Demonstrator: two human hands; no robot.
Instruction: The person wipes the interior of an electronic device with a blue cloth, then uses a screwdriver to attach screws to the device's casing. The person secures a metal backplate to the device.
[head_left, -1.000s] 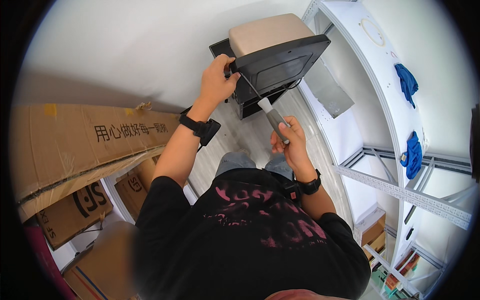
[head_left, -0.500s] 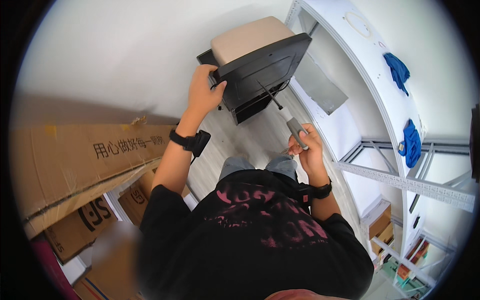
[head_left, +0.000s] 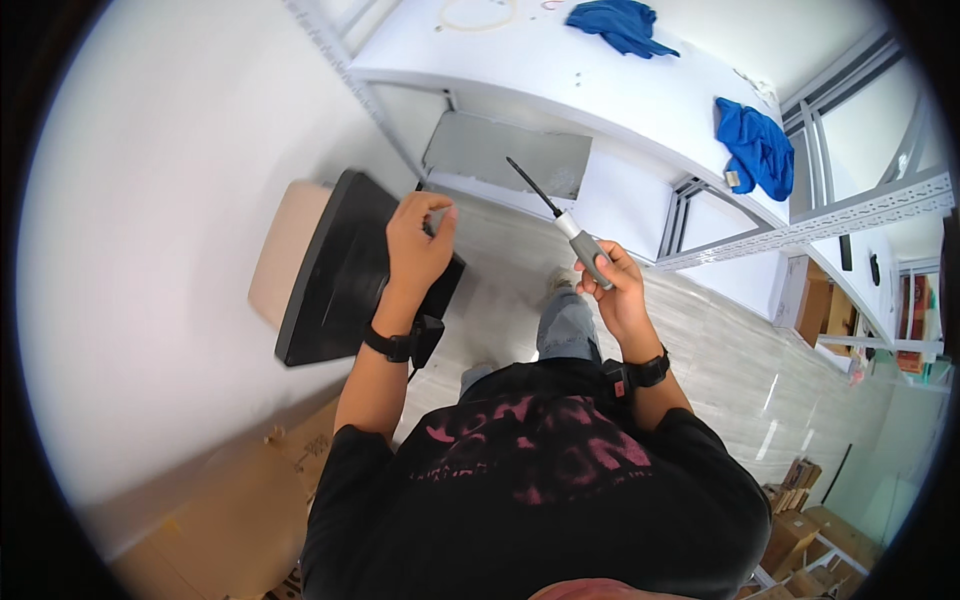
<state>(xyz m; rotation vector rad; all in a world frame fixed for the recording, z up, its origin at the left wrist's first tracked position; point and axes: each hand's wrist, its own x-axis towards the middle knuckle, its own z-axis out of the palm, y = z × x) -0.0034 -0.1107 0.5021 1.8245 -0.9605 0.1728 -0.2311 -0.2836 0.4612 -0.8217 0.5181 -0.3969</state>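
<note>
My right hand (head_left: 622, 295) is closed around the grey handle of a screwdriver (head_left: 586, 255). Its long dark shaft points up and to the left, with the tip in the air. Curled fingers and thumb of my left hand (head_left: 418, 245) nearly meet; what lies between them, if anything, is too small to make out. Behind and left of that hand stands a black panel (head_left: 325, 290), tilted on its side, with a beige padded block (head_left: 285, 250) against its far face. My left hand and forearm cover part of the panel.
Ahead runs a white shelf (head_left: 540, 75) on metal framing, holding a blue cloth (head_left: 620, 25) and another blue cloth (head_left: 755, 150). A grey sheet (head_left: 510, 155) leans beneath it. Cardboard boxes (head_left: 230, 510) stand at lower left; a white wall (head_left: 150, 250) rises on the left.
My left hand has come off the black panel's edge, its fingers curled. The view has turned right, so the panel and padded block now appear further left. The screwdriver stays in my right hand.
</note>
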